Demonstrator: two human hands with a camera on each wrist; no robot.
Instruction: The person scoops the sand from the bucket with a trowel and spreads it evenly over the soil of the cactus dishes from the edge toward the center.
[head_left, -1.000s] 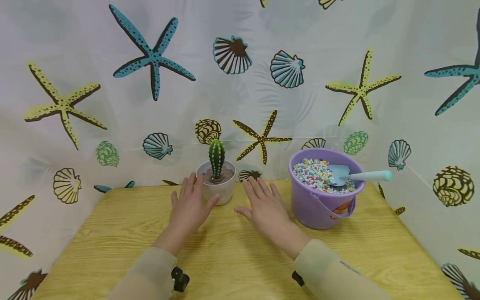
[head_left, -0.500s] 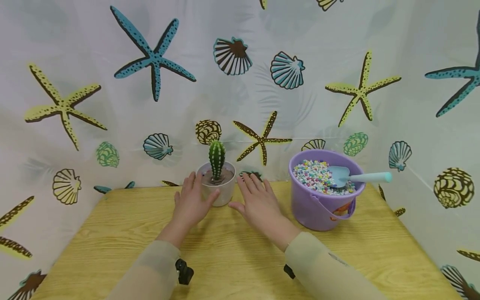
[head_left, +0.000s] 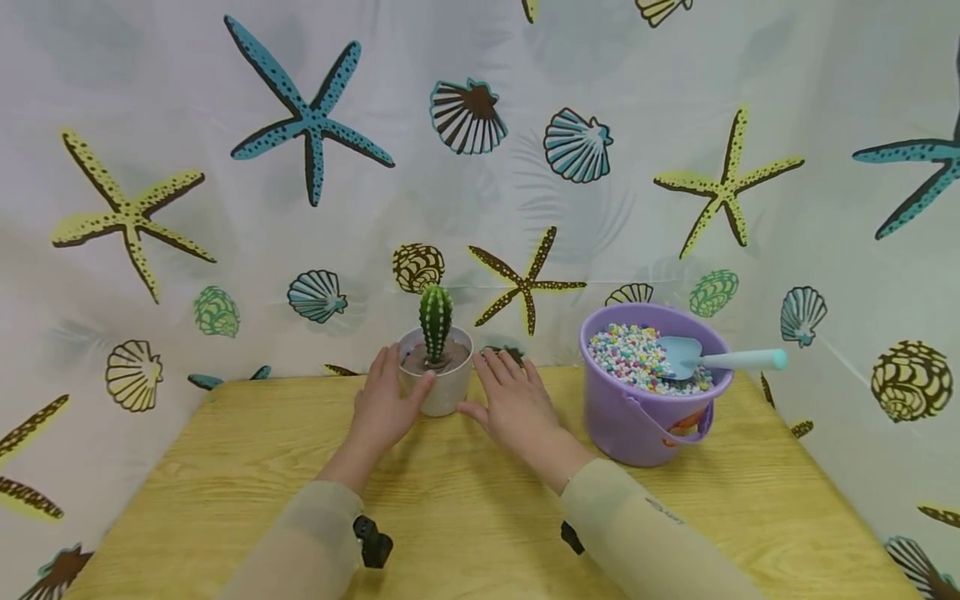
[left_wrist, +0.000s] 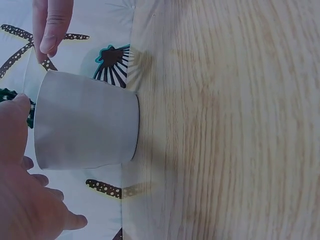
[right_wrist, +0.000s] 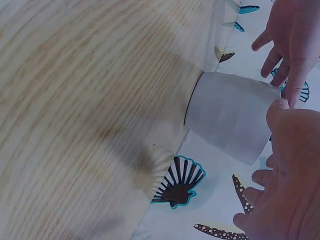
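Observation:
A small green cactus (head_left: 435,321) stands upright in a white pot (head_left: 444,393) at the back of the wooden table. My left hand (head_left: 384,407) is at the pot's left side, fingers extended and thumb in front of the rim. On the other side, my right hand (head_left: 516,402) lies close to the pot with straight, slightly spread fingers. In the left wrist view the pot (left_wrist: 87,122) appears sideways, a thumb overlapping its rim. From the right wrist, both hands flank the pot (right_wrist: 232,115) near its top.
To the right stands a purple bucket (head_left: 626,429) filled with small multicoloured beads (head_left: 626,354). A light blue scoop (head_left: 738,359) rests in the beads, handle jutting out over the rim. Behind the wooden table (head_left: 465,517) hangs a curtain (head_left: 360,225) with starfish and shells.
My right hand has moved left, closer to the pot. My left hand has shifted slightly right along the pot's side. The pot and bucket stay in place.

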